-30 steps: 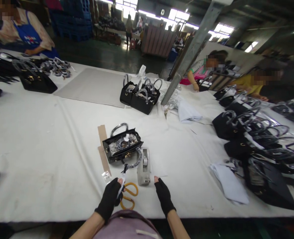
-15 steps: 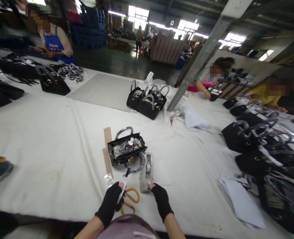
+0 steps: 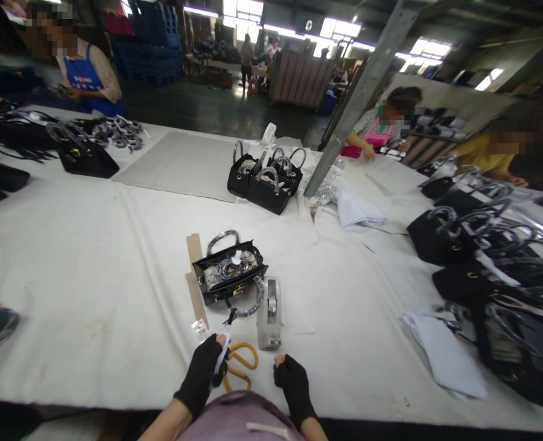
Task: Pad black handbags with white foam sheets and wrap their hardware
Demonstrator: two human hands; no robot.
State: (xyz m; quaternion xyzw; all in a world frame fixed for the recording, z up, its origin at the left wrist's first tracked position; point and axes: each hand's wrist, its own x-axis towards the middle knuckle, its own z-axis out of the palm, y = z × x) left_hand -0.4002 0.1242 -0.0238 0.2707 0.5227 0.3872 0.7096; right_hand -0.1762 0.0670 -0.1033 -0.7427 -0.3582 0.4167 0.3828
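My left hand (image 3: 201,371), in a black fingerless glove, is closed on a white wrapped strip (image 3: 224,346). A black tie (image 3: 230,316) at the strip's top end meets the plastic-wrapped handle of a small black handbag (image 3: 230,285). The bag stands open, with wrapped parts and a white tag inside. My right hand (image 3: 292,383), gloved alike, is closed just below a grey tape dispenser (image 3: 268,318), apart from it. What its fingers pinch, if anything, is too small to make out. Scissors with yellow handles (image 3: 248,355) lie between my hands.
Brown card strips (image 3: 194,263) lie left of the bag. Several handbags (image 3: 269,196) stand further back beside a slanting metal post (image 3: 345,116); more handbags (image 3: 441,239) crowd the right. Folded white sheets (image 3: 446,355) lie at right. Co-workers (image 3: 87,76) are across the table.
My right hand has drawn back from the tape dispenser's near end toward me, its fingers curled in. The left hand keeps its hold on the strip. The view has shifted slightly.
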